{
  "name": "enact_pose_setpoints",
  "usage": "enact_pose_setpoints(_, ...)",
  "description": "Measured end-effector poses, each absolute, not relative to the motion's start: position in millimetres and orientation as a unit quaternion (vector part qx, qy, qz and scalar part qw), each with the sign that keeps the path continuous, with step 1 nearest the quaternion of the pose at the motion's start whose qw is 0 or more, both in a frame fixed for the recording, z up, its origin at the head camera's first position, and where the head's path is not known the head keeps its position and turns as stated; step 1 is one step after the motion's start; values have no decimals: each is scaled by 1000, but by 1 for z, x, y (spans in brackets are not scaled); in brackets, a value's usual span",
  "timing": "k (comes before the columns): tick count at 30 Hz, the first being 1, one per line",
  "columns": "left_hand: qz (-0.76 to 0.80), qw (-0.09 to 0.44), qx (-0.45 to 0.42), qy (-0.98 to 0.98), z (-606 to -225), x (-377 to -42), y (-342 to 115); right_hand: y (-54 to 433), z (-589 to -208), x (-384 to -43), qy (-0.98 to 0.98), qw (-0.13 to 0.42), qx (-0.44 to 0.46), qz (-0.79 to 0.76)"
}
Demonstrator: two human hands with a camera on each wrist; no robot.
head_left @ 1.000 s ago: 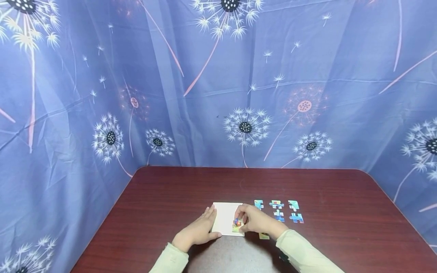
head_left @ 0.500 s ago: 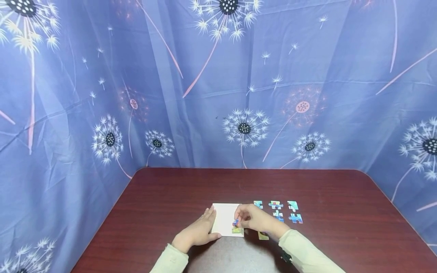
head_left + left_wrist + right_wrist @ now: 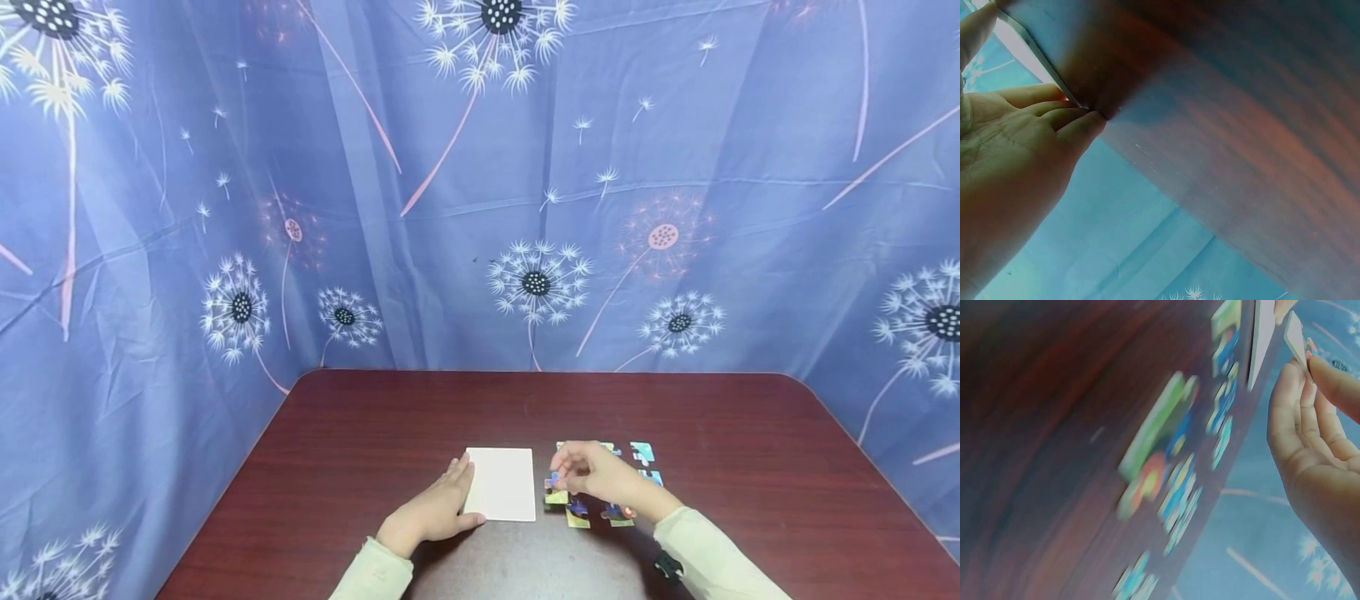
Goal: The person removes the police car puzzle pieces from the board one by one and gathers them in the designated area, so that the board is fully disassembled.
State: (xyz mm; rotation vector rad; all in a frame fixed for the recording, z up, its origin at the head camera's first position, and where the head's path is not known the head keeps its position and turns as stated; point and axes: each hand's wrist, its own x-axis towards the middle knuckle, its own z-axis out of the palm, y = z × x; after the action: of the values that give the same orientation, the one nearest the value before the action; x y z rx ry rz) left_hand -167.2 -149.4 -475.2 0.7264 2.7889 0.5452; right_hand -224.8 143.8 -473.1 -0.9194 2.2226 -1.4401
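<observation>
My left hand (image 3: 435, 506) lies along the left edge of a square white board (image 3: 502, 485), fingers extended and thumb at its near corner. In the left wrist view, the fingertips of the left hand (image 3: 1029, 131) touch the board's edge. Just right of the board, my right hand (image 3: 603, 477) pinches a jigsaw piece (image 3: 557, 495) with yellow-green and blue print. The right wrist view shows this piece (image 3: 1296, 339) tilted between thumb and fingers, raised off the table. Other jigsaw pieces (image 3: 577, 515) lie under and around the right hand, some partly hidden by it.
The dark red wooden table (image 3: 360, 450) extends around the board. Loose jigsaw pieces (image 3: 642, 452) lie apart to the right, toward the back. A blue curtain (image 3: 435, 275) with dandelion print hangs behind the table and at both sides. A small black object (image 3: 667, 565) sits at the right sleeve.
My right hand has lifted the jigsaw piece off the board's near right corner and carried it rightward, above the loose pieces. The board's whole face now shows. My left hand stays put.
</observation>
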Motion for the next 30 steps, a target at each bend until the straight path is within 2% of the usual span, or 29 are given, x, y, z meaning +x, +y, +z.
enact_pose_setpoints(21, 188, 111, 243, 945, -483, -167, -149, 253, -480, -213, 784, 125, -313, -522)
enact_pose_setpoints(30, 189, 105, 245, 945, -479, -168, -150, 276, -490, -209, 776, 161, -294, -535)
